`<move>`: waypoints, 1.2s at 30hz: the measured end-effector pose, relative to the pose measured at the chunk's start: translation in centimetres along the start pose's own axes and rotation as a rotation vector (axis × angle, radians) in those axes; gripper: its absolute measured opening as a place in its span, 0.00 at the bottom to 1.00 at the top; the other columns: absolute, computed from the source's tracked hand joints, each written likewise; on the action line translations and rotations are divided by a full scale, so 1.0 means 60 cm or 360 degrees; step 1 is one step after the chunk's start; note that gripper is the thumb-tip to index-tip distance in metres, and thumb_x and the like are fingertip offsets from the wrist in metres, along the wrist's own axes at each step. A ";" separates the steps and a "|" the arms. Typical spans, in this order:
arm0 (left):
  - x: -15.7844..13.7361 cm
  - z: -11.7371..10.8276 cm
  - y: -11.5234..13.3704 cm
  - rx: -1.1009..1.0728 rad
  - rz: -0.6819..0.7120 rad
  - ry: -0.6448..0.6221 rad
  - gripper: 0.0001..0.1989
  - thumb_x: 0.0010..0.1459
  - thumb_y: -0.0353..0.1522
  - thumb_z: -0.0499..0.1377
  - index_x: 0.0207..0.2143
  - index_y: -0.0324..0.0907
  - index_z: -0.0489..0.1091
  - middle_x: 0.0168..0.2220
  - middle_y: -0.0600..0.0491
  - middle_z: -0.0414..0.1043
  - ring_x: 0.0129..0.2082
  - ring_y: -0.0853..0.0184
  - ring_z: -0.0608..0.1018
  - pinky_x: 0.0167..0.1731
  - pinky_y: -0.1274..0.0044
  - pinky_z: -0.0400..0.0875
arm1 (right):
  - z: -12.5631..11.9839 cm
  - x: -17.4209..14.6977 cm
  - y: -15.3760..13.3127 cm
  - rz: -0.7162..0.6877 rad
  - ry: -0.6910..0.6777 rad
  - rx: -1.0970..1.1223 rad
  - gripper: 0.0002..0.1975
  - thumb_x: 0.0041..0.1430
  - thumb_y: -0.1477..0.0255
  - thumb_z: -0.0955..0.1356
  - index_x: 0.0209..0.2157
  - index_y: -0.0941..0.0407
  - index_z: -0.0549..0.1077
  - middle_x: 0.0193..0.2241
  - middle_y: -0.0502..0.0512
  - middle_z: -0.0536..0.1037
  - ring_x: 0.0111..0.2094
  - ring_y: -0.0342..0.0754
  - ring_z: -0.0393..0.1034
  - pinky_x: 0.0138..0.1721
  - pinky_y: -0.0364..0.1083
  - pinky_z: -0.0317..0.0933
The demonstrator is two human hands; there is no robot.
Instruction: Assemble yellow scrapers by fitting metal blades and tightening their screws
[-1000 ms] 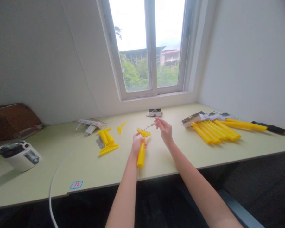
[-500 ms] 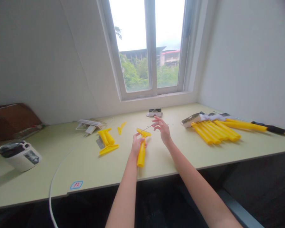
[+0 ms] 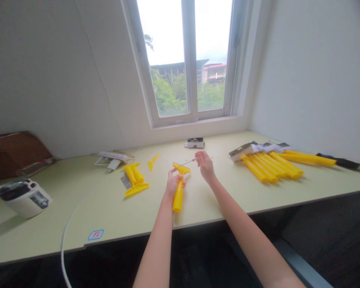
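My left hand (image 3: 172, 183) is wrapped round the neck of a yellow scraper (image 3: 179, 196), whose wide head points away from me and whose handle reaches toward the table's front edge. In my right hand (image 3: 205, 165) the fingers are closed on a screwdriver (image 3: 187, 162); its thin metal shaft reaches left to the scraper's head, and its grip is mostly hidden by the fingers. Left of my hands lie yellow scraper parts (image 3: 135, 180) with a grey metal blade (image 3: 125, 182). Behind them are small yellow pieces (image 3: 153, 161).
Several yellow handles (image 3: 270, 168) with packaging lie at the right, beside a black-ended tool (image 3: 339, 161). A small box (image 3: 195, 143) sits below the window. A power strip (image 3: 112, 159), a white jug (image 3: 24, 198), a brown box (image 3: 16, 153) and a white cable (image 3: 66, 228) are leftward.
The fingers of my right hand, spread at the screwdriver's end before, have closed round it. My left hand and the scraper have stayed nearly in place.
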State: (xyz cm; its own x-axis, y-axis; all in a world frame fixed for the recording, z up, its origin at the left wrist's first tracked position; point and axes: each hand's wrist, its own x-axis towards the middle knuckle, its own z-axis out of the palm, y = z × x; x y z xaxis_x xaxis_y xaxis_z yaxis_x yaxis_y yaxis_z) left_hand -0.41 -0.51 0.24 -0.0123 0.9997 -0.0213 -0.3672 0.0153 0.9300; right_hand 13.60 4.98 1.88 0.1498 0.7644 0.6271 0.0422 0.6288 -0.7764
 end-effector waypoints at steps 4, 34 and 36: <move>0.003 -0.002 -0.001 -0.0015 -0.0018 0.0003 0.23 0.42 0.28 0.55 0.42 0.43 0.49 0.27 0.55 0.67 0.14 0.76 0.66 0.16 0.82 0.58 | 0.000 0.002 0.003 -0.0120 -0.0089 0.0022 0.15 0.57 0.65 0.57 0.43 0.54 0.66 0.35 0.53 0.71 0.31 0.44 0.67 0.31 0.45 0.61; 0.000 -0.003 0.001 -0.0005 -0.0022 -0.0009 0.21 0.44 0.26 0.52 0.41 0.43 0.49 0.28 0.54 0.67 0.14 0.76 0.66 0.16 0.83 0.58 | -0.008 0.001 -0.024 0.0145 -0.0029 0.0367 0.14 0.49 0.61 0.66 0.29 0.58 0.72 0.26 0.56 0.75 0.19 0.40 0.65 0.15 0.40 0.58; 0.001 -0.003 0.000 0.0001 -0.0030 -0.0003 0.21 0.44 0.26 0.53 0.41 0.43 0.49 0.27 0.54 0.66 0.14 0.76 0.66 0.15 0.82 0.58 | -0.006 0.002 -0.026 0.0179 -0.0125 0.0450 0.15 0.52 0.61 0.63 0.32 0.58 0.71 0.30 0.57 0.75 0.22 0.42 0.67 0.17 0.41 0.59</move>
State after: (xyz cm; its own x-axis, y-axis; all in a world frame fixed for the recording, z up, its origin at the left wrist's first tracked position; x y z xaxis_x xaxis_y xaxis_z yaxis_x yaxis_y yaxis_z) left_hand -0.58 -0.46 0.19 -0.0039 0.9993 -0.0384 -0.3668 0.0343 0.9297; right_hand 13.89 4.05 3.13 0.0608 0.8331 0.5498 -0.2484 0.5461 -0.8000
